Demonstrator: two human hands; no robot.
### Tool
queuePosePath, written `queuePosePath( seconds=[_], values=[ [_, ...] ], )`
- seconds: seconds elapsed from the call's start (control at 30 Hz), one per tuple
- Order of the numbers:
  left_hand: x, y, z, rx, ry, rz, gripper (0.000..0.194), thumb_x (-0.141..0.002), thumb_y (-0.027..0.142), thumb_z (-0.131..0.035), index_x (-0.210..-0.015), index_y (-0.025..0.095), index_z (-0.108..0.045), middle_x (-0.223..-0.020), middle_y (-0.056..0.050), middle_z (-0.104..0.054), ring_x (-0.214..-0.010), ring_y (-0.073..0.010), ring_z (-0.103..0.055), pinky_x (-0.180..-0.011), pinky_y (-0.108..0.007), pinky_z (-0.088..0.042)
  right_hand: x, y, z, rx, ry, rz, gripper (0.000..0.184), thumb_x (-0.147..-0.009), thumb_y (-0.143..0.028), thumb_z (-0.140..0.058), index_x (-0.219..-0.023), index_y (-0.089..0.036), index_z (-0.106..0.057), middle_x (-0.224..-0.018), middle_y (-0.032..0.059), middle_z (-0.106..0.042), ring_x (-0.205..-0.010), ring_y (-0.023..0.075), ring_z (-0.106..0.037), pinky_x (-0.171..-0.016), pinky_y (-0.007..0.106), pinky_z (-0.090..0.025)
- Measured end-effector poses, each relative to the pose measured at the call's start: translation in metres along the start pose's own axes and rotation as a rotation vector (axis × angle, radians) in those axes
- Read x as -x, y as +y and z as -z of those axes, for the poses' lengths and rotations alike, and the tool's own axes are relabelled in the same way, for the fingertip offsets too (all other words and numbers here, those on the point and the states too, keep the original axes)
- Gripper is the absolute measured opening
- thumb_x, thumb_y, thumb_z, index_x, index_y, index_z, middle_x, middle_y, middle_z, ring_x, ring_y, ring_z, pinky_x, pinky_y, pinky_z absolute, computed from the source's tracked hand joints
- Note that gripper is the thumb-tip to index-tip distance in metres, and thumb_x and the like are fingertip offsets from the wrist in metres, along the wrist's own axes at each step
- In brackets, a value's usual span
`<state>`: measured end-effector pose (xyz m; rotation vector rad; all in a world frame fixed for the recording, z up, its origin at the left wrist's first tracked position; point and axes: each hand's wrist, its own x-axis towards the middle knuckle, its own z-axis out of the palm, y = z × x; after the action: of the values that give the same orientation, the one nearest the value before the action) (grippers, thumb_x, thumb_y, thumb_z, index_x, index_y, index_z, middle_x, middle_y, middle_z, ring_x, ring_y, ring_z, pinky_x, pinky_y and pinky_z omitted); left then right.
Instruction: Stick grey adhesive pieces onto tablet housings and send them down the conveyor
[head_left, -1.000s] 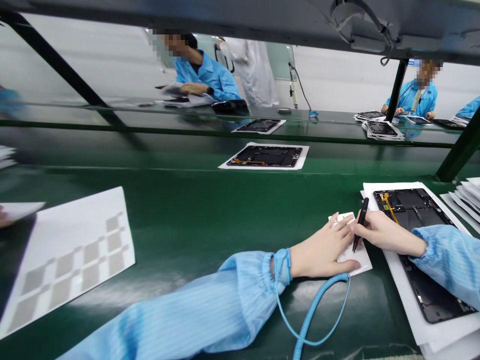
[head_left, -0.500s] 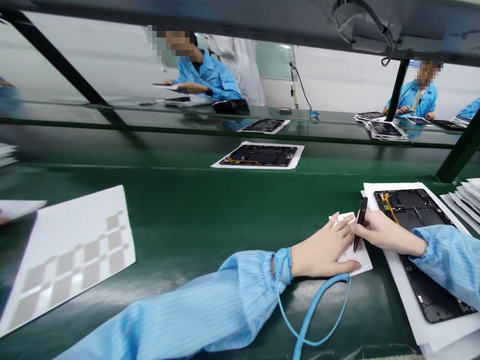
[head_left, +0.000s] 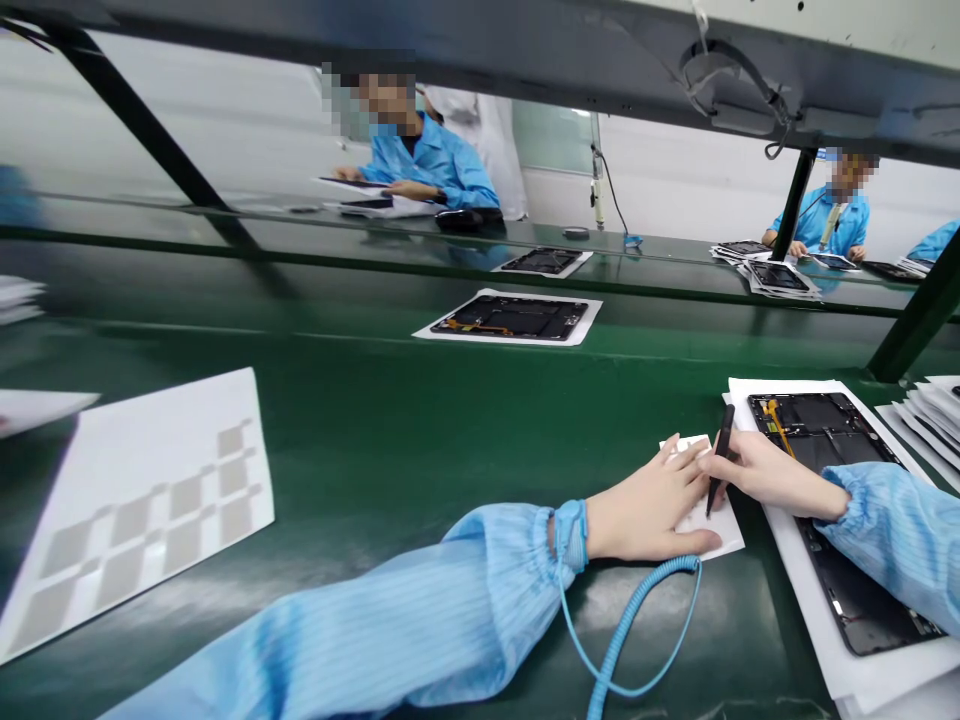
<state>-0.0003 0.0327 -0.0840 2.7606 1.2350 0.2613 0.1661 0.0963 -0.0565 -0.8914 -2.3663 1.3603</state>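
My left hand (head_left: 656, 510) lies flat, fingers spread, on a small white sheet (head_left: 727, 535) and presses it to the green bench. The hand covers much of the sheet, so its markings are mostly hidden. Closed in a pinch, my right hand (head_left: 765, 475) holds slim black tweezers (head_left: 723, 440), their tip pointing down at the sheet beside my left fingers. Under my right forearm is an opened black tablet housing (head_left: 814, 425) with an orange flex cable (head_left: 777, 420), resting on white paper (head_left: 814, 610). A blue wrist strap (head_left: 571, 535) circles my left wrist.
A coiled blue cord (head_left: 630, 625) hangs from the strap. At left stands a white sheet with grey patches (head_left: 150, 510). Another tablet housing (head_left: 514, 317) sits ahead. A paper stack (head_left: 926, 420) is at right. Co-workers (head_left: 435, 165) sit beyond; a shelf (head_left: 525, 70) hangs overhead.
The view has shifted slightly, so most things appear a little lower. Both hands stay at the small sheet, with the tweezers still in my right hand. The far co-worker's hands have moved slightly.
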Motion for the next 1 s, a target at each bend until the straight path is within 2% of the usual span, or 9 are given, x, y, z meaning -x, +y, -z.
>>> queuePosePath(
  seconds=[0.2,0.33,0.53,0.63,0.7,0.77,0.83,0.9,1.0],
  values=[
    [-0.001,-0.003,-0.003,0.029,0.036,-0.008,0.045,-0.086,0.045,-0.060,-0.111,0.008,-0.054,-0.133,-0.023,-0.049,-0.132,-0.0394,-0.035,-0.109,-0.063,-0.024,0.000,0.002,0.001,-0.018,-0.020,0.000,0.009,-0.089,-0.016,-0.050,-0.090,-0.014,-0.059,-0.063,0.0010,-0.068,-0.062,0.0200,-0.069,-0.063,0.026,-0.052],
    [-0.002,-0.004,-0.005,0.031,0.065,-0.008,0.046,-0.084,0.048,-0.060,-0.111,0.011,-0.055,-0.130,-0.021,-0.051,-0.132,-0.0386,-0.037,-0.110,-0.062,-0.024,0.002,-0.001,0.001,-0.014,0.008,0.002,0.005,-0.088,-0.017,-0.052,-0.085,-0.016,-0.055,-0.065,0.0021,-0.067,-0.063,0.0207,-0.070,-0.060,0.026,-0.052],
    [0.000,-0.003,-0.004,-0.017,0.015,0.011,0.043,-0.085,0.046,-0.060,-0.108,0.009,-0.057,-0.128,-0.021,-0.054,-0.130,-0.0387,-0.041,-0.110,-0.062,-0.025,0.001,0.000,-0.003,-0.128,0.050,0.049,0.014,-0.087,-0.027,-0.057,-0.080,-0.016,-0.054,-0.064,0.0016,-0.065,-0.054,0.0188,-0.067,-0.052,0.025,-0.049],
    [-0.001,-0.003,-0.004,-0.018,-0.009,0.010,0.054,-0.087,0.047,-0.058,-0.117,0.004,-0.053,-0.132,-0.025,-0.051,-0.131,-0.0391,-0.040,-0.111,-0.062,-0.023,0.000,-0.006,0.001,-0.191,0.115,0.070,0.022,-0.086,-0.033,-0.060,-0.074,-0.017,-0.053,-0.064,0.0013,-0.063,-0.055,0.0174,-0.065,-0.055,0.025,-0.049],
    [0.000,-0.007,-0.005,-0.013,-0.023,-0.004,0.066,-0.087,0.049,-0.057,-0.129,0.000,-0.045,-0.139,-0.029,-0.043,-0.134,-0.0415,-0.035,-0.109,-0.065,-0.024,0.006,-0.015,0.009,-0.220,0.174,0.085,0.025,-0.084,-0.037,-0.062,-0.071,-0.017,-0.052,-0.065,0.0008,-0.063,-0.060,0.0178,-0.066,-0.059,0.026,-0.050],
    [0.002,-0.013,-0.008,-0.007,-0.028,-0.029,0.073,-0.089,0.050,-0.055,-0.138,0.001,-0.034,-0.145,-0.030,-0.034,-0.137,-0.0427,-0.029,-0.107,-0.067,-0.025,0.023,-0.026,0.019,-0.236,0.242,0.104,0.027,-0.080,-0.039,-0.067,-0.070,-0.018,-0.052,-0.066,0.0001,-0.062,-0.066,0.0183,-0.066,-0.063,0.027,-0.051],
    [0.005,-0.018,-0.009,0.002,0.017,-0.066,0.068,-0.094,0.047,-0.048,-0.143,0.005,-0.028,-0.148,-0.027,-0.030,-0.138,-0.0402,-0.027,-0.107,-0.065,-0.028,0.051,-0.033,0.026,-0.234,0.328,0.120,0.028,-0.076,-0.041,-0.070,-0.070,-0.018,-0.055,-0.067,-0.0004,-0.061,-0.066,0.0173,-0.064,-0.063,0.026,-0.051],
    [0.005,-0.016,-0.008,0.022,0.146,-0.121,0.052,-0.098,0.037,-0.040,-0.142,0.011,-0.030,-0.147,-0.022,-0.036,-0.137,-0.0354,-0.032,-0.108,-0.060,-0.033,0.086,-0.032,0.024,-0.228,0.454,0.114,0.027,-0.075,-0.039,-0.073,-0.070,-0.017,-0.059,-0.066,0.0002,-0.061,-0.062,0.0160,-0.062,-0.057,0.025,-0.050],
    [-0.001,0.005,0.000,0.116,0.382,-0.236,0.033,-0.096,0.018,-0.037,-0.128,0.013,-0.047,-0.128,-0.017,-0.056,-0.124,-0.0278,-0.049,-0.102,-0.047,-0.045,0.131,-0.015,0.001,-0.353,0.719,0.041,0.027,-0.077,-0.037,-0.074,-0.070,-0.017,-0.057,-0.060,0.0005,-0.061,-0.050,0.0145,-0.060,-0.042,0.021,-0.046]
  ],
)
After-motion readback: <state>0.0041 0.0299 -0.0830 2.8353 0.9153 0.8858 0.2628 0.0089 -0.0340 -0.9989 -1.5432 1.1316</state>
